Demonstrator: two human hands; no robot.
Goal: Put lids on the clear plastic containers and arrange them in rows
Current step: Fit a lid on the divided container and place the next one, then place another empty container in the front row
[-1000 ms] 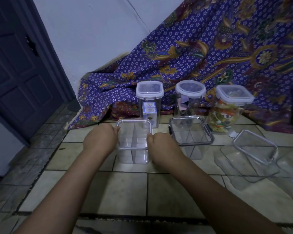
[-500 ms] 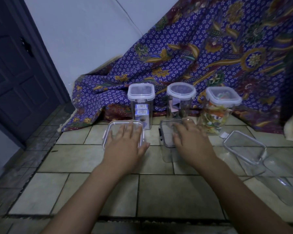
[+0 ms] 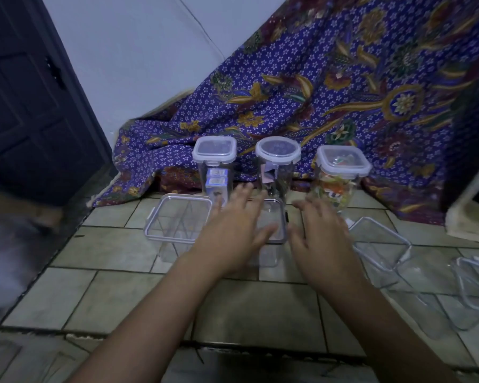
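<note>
A dark door stands at the far left, and a purple patterned cloth drapes down the wall onto the tiled floor. Against the cloth stands a far row of three lidded containers: a square-lidded jar, a round-lidded jar and a jar with colourful contents. In the near row, the divided container stands leftmost with its clear lid on. Just right of it, the left hand lies over the left part of the dark-rimmed container, fingers spread straight, its grip released. The right hand hovers just beside that container's right edge, fingers also spread, grasping nothing. Further right a tilted clear container rests on the floor, with more clear plastic pieces at the right edge.
</note>
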